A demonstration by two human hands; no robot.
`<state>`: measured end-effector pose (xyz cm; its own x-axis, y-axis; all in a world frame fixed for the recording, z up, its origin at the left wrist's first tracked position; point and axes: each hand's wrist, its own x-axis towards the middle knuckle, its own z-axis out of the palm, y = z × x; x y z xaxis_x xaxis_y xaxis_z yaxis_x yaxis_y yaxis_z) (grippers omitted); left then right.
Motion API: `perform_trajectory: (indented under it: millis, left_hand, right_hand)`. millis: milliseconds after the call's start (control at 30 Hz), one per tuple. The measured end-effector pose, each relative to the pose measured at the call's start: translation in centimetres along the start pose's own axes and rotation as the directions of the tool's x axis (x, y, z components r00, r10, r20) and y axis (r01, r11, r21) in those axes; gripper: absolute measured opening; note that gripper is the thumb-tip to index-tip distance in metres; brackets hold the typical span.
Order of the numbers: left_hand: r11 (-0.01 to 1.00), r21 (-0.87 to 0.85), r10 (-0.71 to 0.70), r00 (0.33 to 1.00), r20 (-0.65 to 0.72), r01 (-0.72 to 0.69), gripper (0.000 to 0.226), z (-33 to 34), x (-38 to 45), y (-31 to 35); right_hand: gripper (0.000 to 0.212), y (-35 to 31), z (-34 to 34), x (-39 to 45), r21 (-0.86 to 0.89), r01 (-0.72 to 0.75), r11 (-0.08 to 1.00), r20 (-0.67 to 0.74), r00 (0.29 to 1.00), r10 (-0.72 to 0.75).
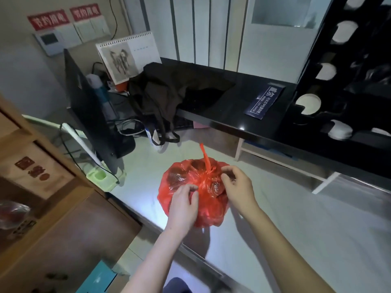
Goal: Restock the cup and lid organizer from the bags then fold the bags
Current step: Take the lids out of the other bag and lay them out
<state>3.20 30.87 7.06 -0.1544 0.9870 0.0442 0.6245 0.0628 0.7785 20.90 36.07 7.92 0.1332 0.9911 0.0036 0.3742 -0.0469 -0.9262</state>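
- Here, a red plastic bag [190, 187] sits on the white counter [296, 218], right in front of the person. It is tied shut at the top, and dark round shapes show through the thin plastic.
- One red tail [204, 156] of the knot sticks straight up from the bag.
- The left hand [183, 208] rests on the near side of the bag. Its fingers [191, 190] are bent and pinch the crinkly plastic just below the knot.
- The right hand [238, 187] is on the right side of the bag. Its fingers [227, 173] are bent too and pinch the plastic right beside the knot.
- The tall black organizer [338, 81] stands at the far right, on the black shelf [243, 115]. White cups or lids show in its round holes.
- A blue packet [264, 100] lies flat on the black shelf, next to the organizer.
- A dark cloth bag [167, 92] slumps over the left end of that shelf, and its straps hang down.
- A dark screen [88, 111] stands at the left, and a calendar [129, 56] leans behind it.
- A brown box [42, 170] is at the far left.
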Motion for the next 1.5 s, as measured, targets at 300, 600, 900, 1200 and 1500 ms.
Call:
perform_trajectory:
  millis: [300,600,900,1200,1500]
  left_hand:
    - [0.989,0.121,0.067,0.987,0.145,-0.085,0.031,0.8,7.5,-1.2]
    - [0.962,0.147,0.139,0.876,0.461,-0.231,0.072,1.0,11.4,-2.5]
    - [0.948,-0.063,0.304,0.825,0.477,-0.313,0.06,1.1,12.5,-1.5]
    - [0.895,-0.117,0.444,0.83,0.338,-0.431,0.023,1.9,12.7,-0.9]
    - [0.793,-0.069,0.598,0.755,0.269,-0.605,0.013,3.3,13.5,-0.4]
  right_hand:
    - [0.037,1.0,2.9,5.8,-0.335,0.009,0.942,0.157,0.987,0.046]
    - [0.012,0.3,2.9,6.7,-0.285,-0.024,0.958,0.083,0.995,0.05]
    - [0.014,-1.5,1.2,6.1,-0.104,-0.075,0.992,-0.134,0.989,0.061]
    - [0.017,-2.9,-0.9,4.4,-0.022,-0.052,0.998,-0.19,0.981,0.047]
    - [0.023,-3.1,-3.0,3.3,-0.043,-0.02,0.999,-0.406,0.914,0.001]
